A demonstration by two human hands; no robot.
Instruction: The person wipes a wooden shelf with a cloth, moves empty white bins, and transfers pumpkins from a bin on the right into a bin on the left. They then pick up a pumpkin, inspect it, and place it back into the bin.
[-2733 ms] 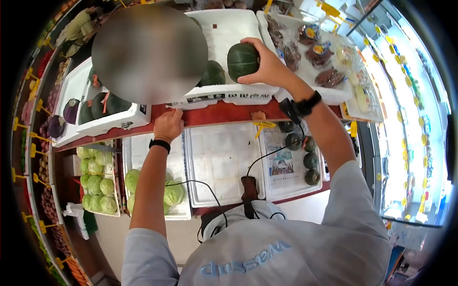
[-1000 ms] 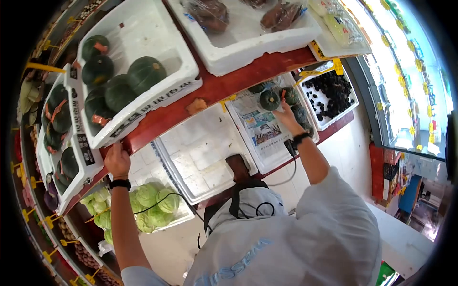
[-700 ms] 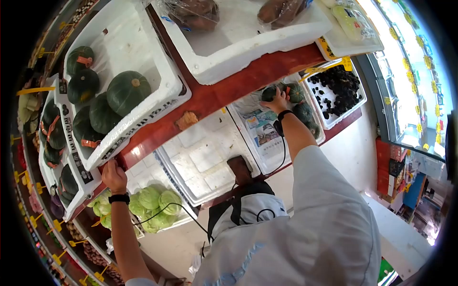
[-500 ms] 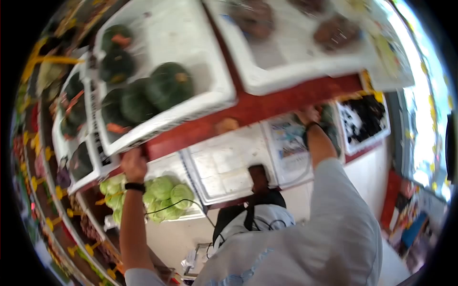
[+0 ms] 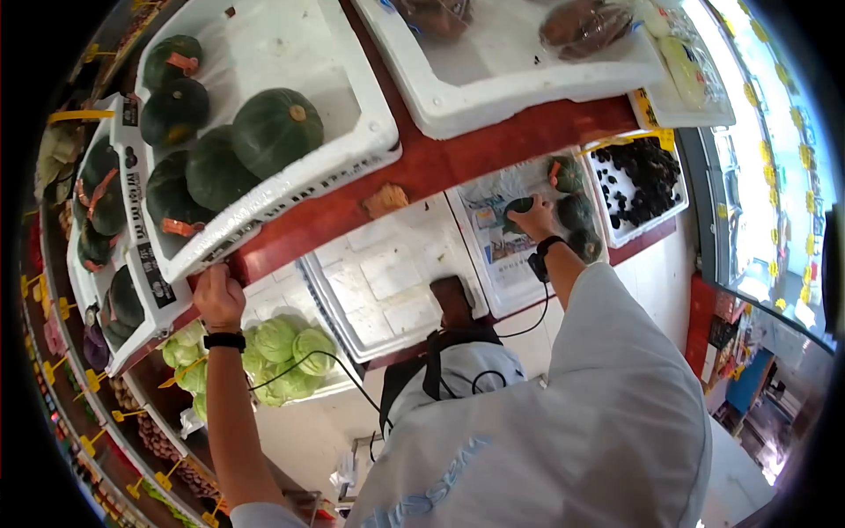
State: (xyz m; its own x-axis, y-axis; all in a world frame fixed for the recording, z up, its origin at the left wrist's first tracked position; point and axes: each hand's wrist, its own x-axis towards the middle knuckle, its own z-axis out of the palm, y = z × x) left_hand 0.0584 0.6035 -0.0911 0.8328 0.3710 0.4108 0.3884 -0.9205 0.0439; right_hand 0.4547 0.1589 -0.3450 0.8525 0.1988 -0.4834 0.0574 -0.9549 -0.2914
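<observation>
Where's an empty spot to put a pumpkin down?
The white foam tray on the lower shelf is bare, between the cabbages and the newspaper tray. The upper foam box has bare floor behind its squashes. It's crowded at the newspaper tray's right side, where the right hand grips a small squash beside three more. The left hand holds the shelf edge.

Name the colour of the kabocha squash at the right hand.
Dark green; head view shows the kabocha squash by the right hand.

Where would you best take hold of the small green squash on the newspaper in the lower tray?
Probably over its rounded top, from above, reaching down both sides: the squash sits on paper with others close by, and the right hand grips it so.
</observation>
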